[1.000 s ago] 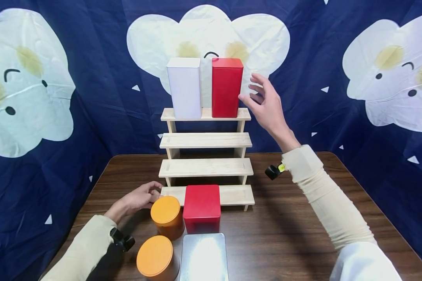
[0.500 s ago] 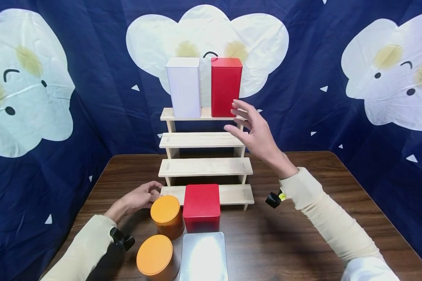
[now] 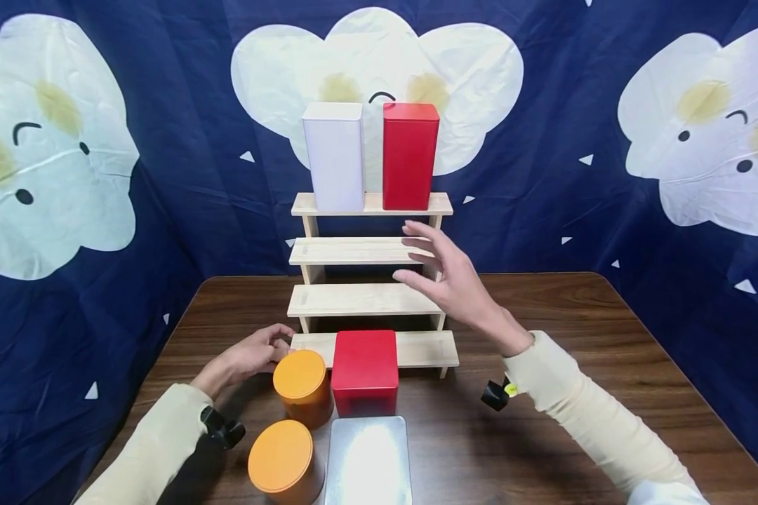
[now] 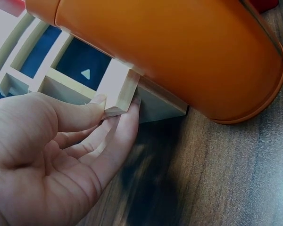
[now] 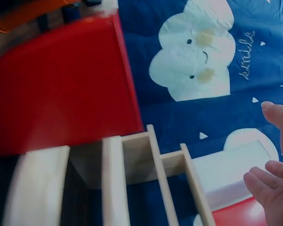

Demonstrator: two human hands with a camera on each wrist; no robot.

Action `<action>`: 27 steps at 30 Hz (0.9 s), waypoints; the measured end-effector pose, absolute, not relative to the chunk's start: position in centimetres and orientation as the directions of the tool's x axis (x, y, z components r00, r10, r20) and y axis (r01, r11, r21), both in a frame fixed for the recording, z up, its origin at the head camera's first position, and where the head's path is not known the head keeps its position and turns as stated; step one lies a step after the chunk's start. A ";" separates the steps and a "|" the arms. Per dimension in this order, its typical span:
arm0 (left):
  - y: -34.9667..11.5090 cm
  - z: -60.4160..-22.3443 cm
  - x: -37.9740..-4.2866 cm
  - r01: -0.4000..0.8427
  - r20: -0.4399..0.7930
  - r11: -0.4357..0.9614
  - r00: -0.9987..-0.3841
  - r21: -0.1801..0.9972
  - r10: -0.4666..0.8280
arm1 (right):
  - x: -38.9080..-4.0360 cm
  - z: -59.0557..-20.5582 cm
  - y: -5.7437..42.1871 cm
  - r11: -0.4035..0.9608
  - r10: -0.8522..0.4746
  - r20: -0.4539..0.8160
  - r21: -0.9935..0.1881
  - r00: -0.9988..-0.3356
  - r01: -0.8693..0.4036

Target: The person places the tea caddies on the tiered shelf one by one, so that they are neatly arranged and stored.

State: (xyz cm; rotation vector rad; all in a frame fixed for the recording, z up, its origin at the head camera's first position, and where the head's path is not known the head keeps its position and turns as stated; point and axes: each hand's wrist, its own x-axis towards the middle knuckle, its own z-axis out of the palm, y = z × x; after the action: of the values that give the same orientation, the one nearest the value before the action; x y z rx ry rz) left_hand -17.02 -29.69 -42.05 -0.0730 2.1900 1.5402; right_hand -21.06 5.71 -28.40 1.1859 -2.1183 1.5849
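A stepped wooden shelf [image 3: 366, 300] stands at the back of the table. My left hand [image 3: 246, 359] pinches the left end of its lowest board between thumb and fingers, plainest in the left wrist view. With fingers spread and holding nothing, my right hand [image 3: 457, 284] hovers in front of the right end of the middle boards. Up on the top board are a tall white tin [image 3: 335, 161] and, to its right, a tall red tin [image 3: 409, 158]. A red square tin [image 3: 365, 365] stands before the lowest board, overlapping it in the head view.
Two orange round tins [image 3: 300, 379] stand near my left hand, one nearer the front. A silver rectangular tin [image 3: 368, 459] is in front of the red square one. Brown wooden table [image 3: 543, 449] extends to the right. Behind hangs a blue cloth [image 3: 183, 105] with white clouds.
My right hand has come down and toward me, from beside the tall red tin to the height of the middle boards. The left hand keeps its hold on the shelf.
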 end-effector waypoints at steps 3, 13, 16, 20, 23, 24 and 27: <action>-29.7 -42.0 -17.0 -0.301 -0.396 0.369 -0.893 0.879 0.214 | -21.1 -30.1 5.9 0.065 -0.477 0.609 -0.694 -0.633 -0.717; -29.7 -42.2 -17.0 -0.295 -0.391 0.372 -0.894 0.880 0.217 | -19.5 -33.0 6.1 0.073 -0.529 0.543 -0.737 -0.652 -0.672; -29.7 -42.2 -17.0 -0.295 -0.388 0.363 -0.895 0.884 0.219 | -19.0 -33.8 6.2 0.072 -0.541 0.522 -0.752 -0.659 -0.655; -29.6 -42.2 -17.0 -0.296 -0.389 0.363 -0.895 0.884 0.219 | -18.3 -34.7 6.4 0.077 -0.567 0.489 -0.769 -0.662 -0.634; -29.6 -42.1 -17.0 -0.294 -0.390 0.372 -0.895 0.880 0.216 | -17.8 -35.4 6.4 0.085 -0.585 0.473 -0.772 -0.659 -0.630; -29.6 -42.1 -17.0 -0.294 -0.390 0.375 -0.895 0.879 0.214 | -17.7 -35.6 6.5 0.095 -0.590 0.465 -0.772 -0.660 -0.628; -29.6 -42.1 -17.0 -0.293 -0.390 0.378 -0.896 0.878 0.211 | -17.2 -36.3 6.4 0.119 -0.605 0.434 -0.780 -0.667 -0.615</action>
State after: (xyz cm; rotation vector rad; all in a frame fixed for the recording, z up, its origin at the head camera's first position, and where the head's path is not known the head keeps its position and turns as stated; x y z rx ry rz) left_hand -17.02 -29.58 -42.07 -0.0708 2.2013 1.5357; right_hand -17.25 6.45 -36.28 1.2772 -2.3426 1.6403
